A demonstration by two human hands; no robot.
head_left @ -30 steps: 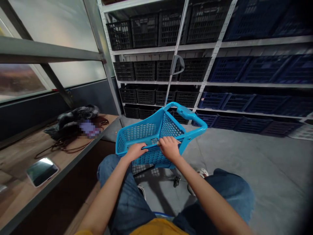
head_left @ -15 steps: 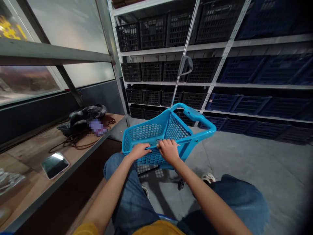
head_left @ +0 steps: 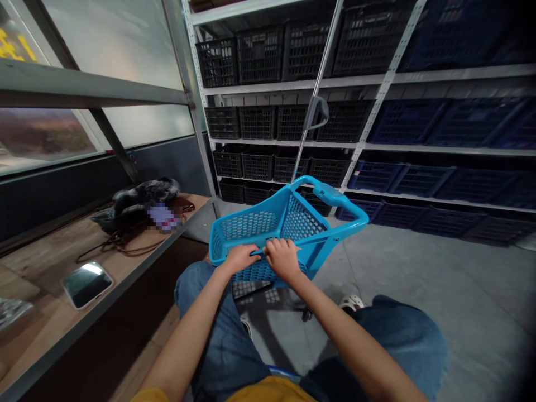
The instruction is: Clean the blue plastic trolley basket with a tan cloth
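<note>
A blue plastic shopping cart with perforated walls stands between my knees, its looped handle to the far right. My left hand rests on the near rim, with the fingers curled over it. Just to its right, my right hand grips the same rim, knuckles up. A small pale pointed bit shows beside the right hand's fingers; I cannot make out what it is. The undersides of both hands are hidden. Part of the cart's dark lower frame and a caster appear below.
On the left, a wooden shelf holds a phone, a bundle of dark cloth and cords. Behind the cart rise racks of black crates and blue crates. A metal pole with a grey grip leans there.
My right hand has shifted slightly left along the rim, nearer to my left hand. The view has turned a little to the right. The cart stays nearly in place.
</note>
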